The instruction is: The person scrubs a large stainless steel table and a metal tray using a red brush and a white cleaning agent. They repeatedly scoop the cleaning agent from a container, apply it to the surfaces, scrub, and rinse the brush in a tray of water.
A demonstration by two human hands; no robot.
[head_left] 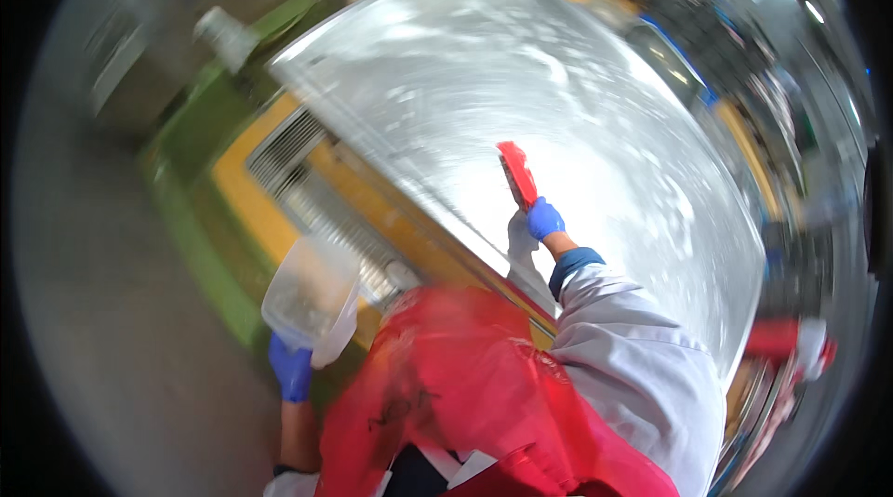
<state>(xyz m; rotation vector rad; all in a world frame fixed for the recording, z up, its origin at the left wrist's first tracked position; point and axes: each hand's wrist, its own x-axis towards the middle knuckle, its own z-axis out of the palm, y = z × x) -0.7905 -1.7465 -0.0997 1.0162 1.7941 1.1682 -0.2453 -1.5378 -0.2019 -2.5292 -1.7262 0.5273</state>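
Over the bright metal desk [419, 79], in the head view, the person's right hand [546, 219] is closed round the near end of a red brush [525, 173]. The hand wears a blue glove, and the brush is inward of the desk's near edge, well apart from its far corner; its dark bristle side faces left, though whether it touches the metal I cannot tell. Whitish smears spread over the desk towards its far and right edges. Outside the near edge, at lower left, the left hand [292, 371], also in a blue glove, holds a translucent plastic container [310, 288] by its lower end; the contents are too blurred to tell. Just beyond the container is a metal grille [290, 145] set in a yellow surface [244, 173], alongside the desk's near edge. A red apron [446, 339] covers the person's front
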